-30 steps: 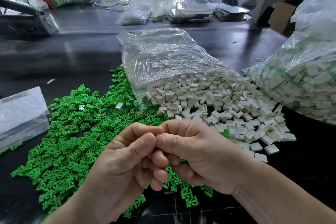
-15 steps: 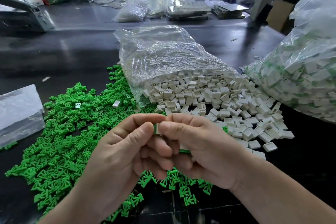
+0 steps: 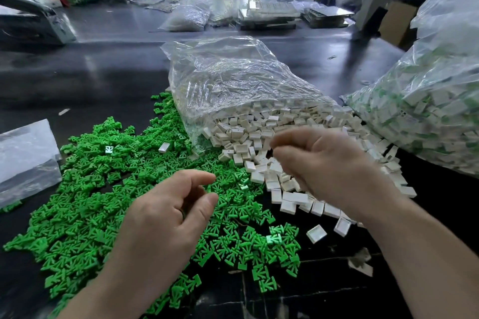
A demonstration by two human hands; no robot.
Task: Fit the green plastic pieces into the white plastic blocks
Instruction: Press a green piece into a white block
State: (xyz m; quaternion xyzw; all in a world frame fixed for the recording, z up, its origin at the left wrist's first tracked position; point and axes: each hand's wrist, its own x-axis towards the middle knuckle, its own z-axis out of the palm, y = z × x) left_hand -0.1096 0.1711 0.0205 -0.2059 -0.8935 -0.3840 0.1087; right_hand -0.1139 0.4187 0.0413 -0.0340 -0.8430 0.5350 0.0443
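A wide heap of green plastic pieces (image 3: 108,189) covers the dark table on the left. White plastic blocks (image 3: 259,134) spill from an open clear bag (image 3: 233,80) in the middle. My left hand (image 3: 166,217) hovers over the green heap, its thumb and forefinger apart and loosely curled with nothing seen between them. Over the spilled white blocks is my right hand (image 3: 326,166), blurred, with its fingertips bent down toward them. Whether it holds anything is hidden.
A large clear bag of white-and-green assembled pieces (image 3: 427,111) stands at the right. A flat clear bag (image 3: 26,155) lies at the left edge. Loose white blocks (image 3: 316,233) lie near my right wrist. Trays and bags sit on the far side of the table (image 3: 108,67).
My hands were pressed together around a small green and white part. They have since separated, the left moving over the green heap and the right forward over the white blocks.
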